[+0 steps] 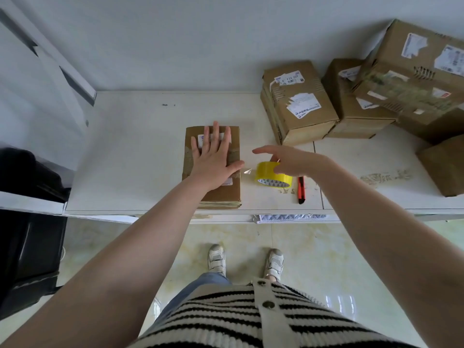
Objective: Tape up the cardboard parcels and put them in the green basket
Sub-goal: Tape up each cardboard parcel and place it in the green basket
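1. A person stands at a white bench (pixel 130 156), seen from a head camera looking down; both bare forearms reach forward.
2. The left hand (pixel 213 156) lies flat on a flat cardboard parcel (pixel 213 194), fingers straight and spread, palm pressing on the top. Its grip is spread, not curled round anything.
3. The parcel lies near the bench's front edge, at about 11 o'clock from the person's feet. Bands of tape cross its top and a white label shows under the fingers.
4. The right hand (pixel 283 159) holds a roll of yellow tape (pixel 272 175) just beside the parcel, at 3 o'clock from it. The fingers curl over the roll's top, with the index finger stretched out toward the parcel. A short clear tape end (pixel 247 171) sticks out from the roll toward the parcel's right edge.
5. A red and black utility knife (pixel 301 190) lies on the bench just right of the roll.
6. More cardboard boxes (pixel 298 101) are stacked at the back right of the bench, around 1 to 2 o'clock, carrying torn white labels. Another box (pixel 444 167) sits at the right edge.
7. A black object (pixel 27 247) stands at the left, around 9 o'clock.
8. Below are a striped top, jeans and pale shoes (pixel 217 257) on a tiled floor.
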